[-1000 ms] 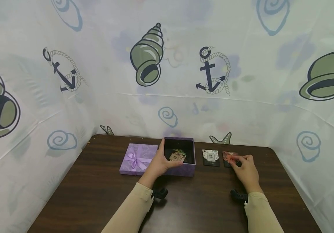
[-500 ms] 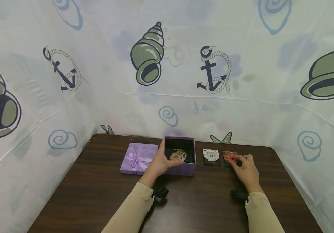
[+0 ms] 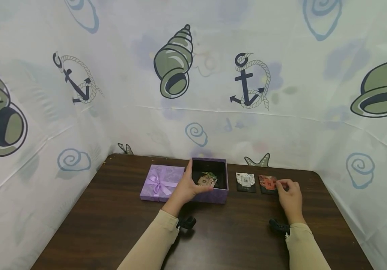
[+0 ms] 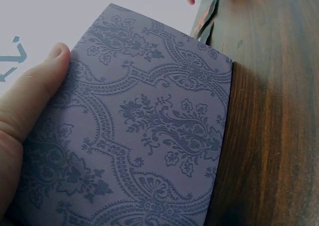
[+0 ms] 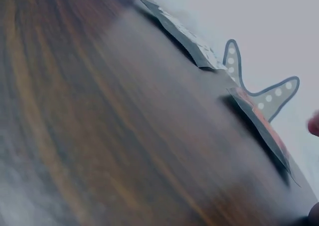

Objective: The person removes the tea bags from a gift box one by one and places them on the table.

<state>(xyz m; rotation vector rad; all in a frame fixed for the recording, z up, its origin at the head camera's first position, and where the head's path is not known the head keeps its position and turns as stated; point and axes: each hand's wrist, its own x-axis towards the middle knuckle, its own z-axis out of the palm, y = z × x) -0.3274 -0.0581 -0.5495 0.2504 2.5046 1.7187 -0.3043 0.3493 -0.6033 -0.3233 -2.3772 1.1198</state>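
Observation:
A purple gift box [image 3: 215, 197] stands uncovered at the far side of the table. My left hand [image 3: 184, 189] holds it by its near left corner, thumb [image 4: 50, 74] along the patterned wall in the left wrist view. Inside the dark interior lies at least one small green and tan sachet [image 3: 207, 180]. Right of the box, a white and black sachet [image 3: 245, 182] and a red and black sachet [image 3: 267, 183] lie side by side. My right hand [image 3: 290, 198] is at the red sachet's right edge; a fingertip [image 5: 314, 124] appears apart from it in the right wrist view.
The lilac lid [image 3: 167, 173] with its ribbon bow lies left of the box, partly behind my left hand. The dark wooden table [image 3: 119, 221] ends at a printed white cloth [image 3: 129, 123] behind and on both sides. Each wrist wears a black band.
My right hand has let go of the red sachet and drawn a little to the right, showing more of its front. My left hand keeps its place on the box.

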